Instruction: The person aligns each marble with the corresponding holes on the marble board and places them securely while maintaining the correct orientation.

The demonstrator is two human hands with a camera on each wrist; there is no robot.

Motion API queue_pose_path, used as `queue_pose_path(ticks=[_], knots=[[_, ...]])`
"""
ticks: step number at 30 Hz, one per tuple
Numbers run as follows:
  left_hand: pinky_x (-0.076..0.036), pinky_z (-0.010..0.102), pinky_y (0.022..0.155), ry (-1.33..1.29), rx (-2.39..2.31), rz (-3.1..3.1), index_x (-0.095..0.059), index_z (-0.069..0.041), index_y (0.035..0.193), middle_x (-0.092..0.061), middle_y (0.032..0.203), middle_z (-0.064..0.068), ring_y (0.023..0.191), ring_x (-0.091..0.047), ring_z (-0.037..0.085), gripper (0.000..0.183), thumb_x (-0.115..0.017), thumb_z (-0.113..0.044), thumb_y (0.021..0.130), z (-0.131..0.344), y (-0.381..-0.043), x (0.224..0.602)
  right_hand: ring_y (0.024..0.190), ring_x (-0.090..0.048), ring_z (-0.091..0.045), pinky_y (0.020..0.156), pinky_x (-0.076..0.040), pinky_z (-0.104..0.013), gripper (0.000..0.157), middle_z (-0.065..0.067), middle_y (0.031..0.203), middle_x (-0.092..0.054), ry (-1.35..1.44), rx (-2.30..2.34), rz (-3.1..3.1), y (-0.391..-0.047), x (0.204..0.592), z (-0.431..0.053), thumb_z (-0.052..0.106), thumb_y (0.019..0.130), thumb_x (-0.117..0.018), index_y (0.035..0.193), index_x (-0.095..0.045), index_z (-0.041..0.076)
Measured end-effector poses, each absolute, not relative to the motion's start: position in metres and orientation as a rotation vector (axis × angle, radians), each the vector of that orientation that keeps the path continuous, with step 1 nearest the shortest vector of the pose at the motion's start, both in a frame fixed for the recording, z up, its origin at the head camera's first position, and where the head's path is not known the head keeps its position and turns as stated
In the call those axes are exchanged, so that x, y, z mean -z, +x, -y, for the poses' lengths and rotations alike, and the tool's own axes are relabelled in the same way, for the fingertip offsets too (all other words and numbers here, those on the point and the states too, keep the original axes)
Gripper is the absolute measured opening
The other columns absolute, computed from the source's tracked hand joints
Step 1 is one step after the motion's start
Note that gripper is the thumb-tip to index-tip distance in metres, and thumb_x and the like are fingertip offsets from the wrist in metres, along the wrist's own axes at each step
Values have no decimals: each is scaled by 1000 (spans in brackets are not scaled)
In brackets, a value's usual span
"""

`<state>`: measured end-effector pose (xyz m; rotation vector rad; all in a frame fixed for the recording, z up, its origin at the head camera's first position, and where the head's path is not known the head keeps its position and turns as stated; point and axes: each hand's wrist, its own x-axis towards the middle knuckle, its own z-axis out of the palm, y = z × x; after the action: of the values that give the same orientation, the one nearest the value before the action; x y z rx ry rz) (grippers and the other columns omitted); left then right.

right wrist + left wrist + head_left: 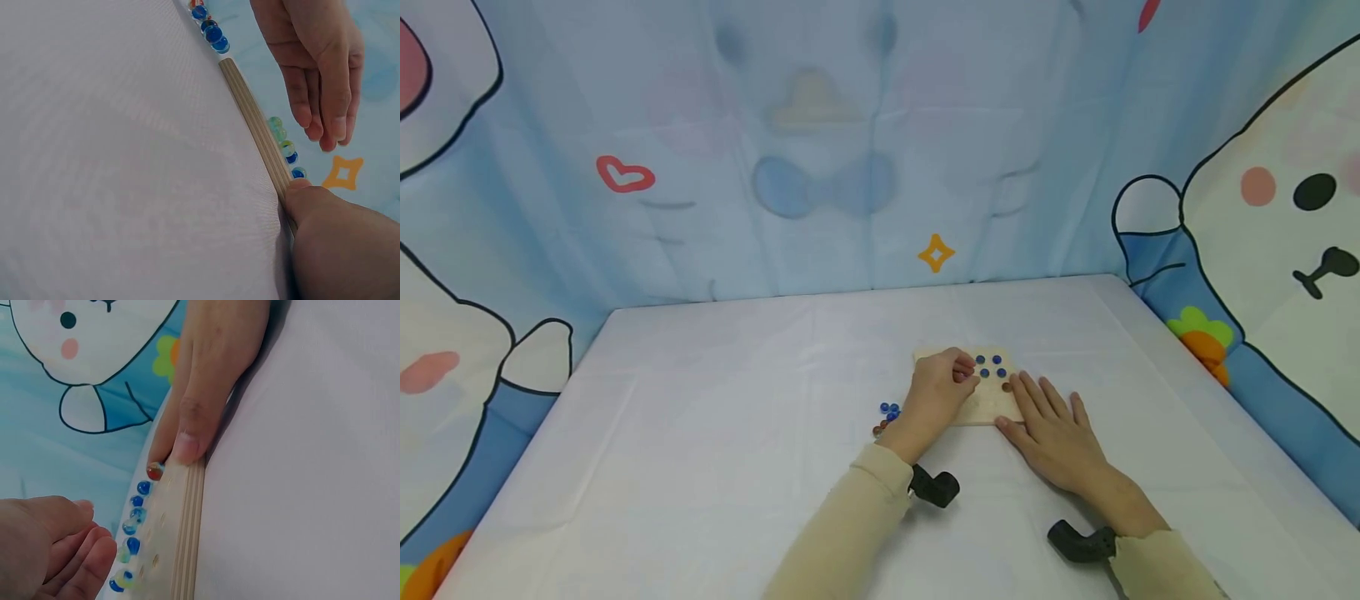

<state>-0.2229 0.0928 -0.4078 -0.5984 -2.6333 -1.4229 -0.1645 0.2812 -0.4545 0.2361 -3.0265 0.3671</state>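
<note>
A pale wooden board (988, 408) with small round holes lies on the table, bearing glass marbles. Several blue marbles (997, 360) sit in its right part, and a reddish-brown marble (1007, 387) lies beside the right fingertips. Over the board's left part is my left hand (942, 387), fingers loosely bent downward; no marble shows between thumb and forefinger. It covers part of the board in the head view. Greenish marbles (277, 128) stand near those fingertips in the right wrist view. My right hand (1056, 437) rests with straight fingers on the board's right edge, its thumb (187, 447) against the near edge.
Loose blue marbles (890, 408) and reddish ones (878, 430) lie on the white-covered table (700, 433) left of the board, partly behind the left wrist. A printed blue curtain (820, 225) hangs behind the table. Black camera mounts (936, 486) project from both wrists.
</note>
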Motion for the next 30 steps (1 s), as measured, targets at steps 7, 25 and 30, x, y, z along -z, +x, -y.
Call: queue_pose_path(ticks=[7, 25, 30], knots=[[-53, 14, 76, -541, 1486, 2621, -70, -4, 106, -73, 98, 4, 88, -67, 9, 16, -70, -10, 92, -77, -223, 407, 149, -14, -47, 115, -1, -71, 80, -23, 163, -19, 236, -384, 3018, -164, 454, -280, 57, 101, -39, 156, -21, 2], [-54, 16, 80, -515, 1559, 2592, -68, -4, 111, -72, 103, 4, 95, -67, 12, 18, -66, -11, 94, -38, -222, 410, 149, -14, -48, 115, -1, -72, 81, -23, 163, -18, 241, -382, 3011, -165, 456, -281, 57, 101, -39, 156, -20, 1], [-55, 18, 82, -483, 1566, 2589, -68, -4, 112, -72, 103, 3, 95, -67, 12, 19, -66, -11, 94, -27, -224, 414, 148, -15, -48, 115, -2, -72, 81, -23, 163, -19, 248, -378, 2999, -165, 456, -282, 57, 101, -40, 156, -20, 1]])
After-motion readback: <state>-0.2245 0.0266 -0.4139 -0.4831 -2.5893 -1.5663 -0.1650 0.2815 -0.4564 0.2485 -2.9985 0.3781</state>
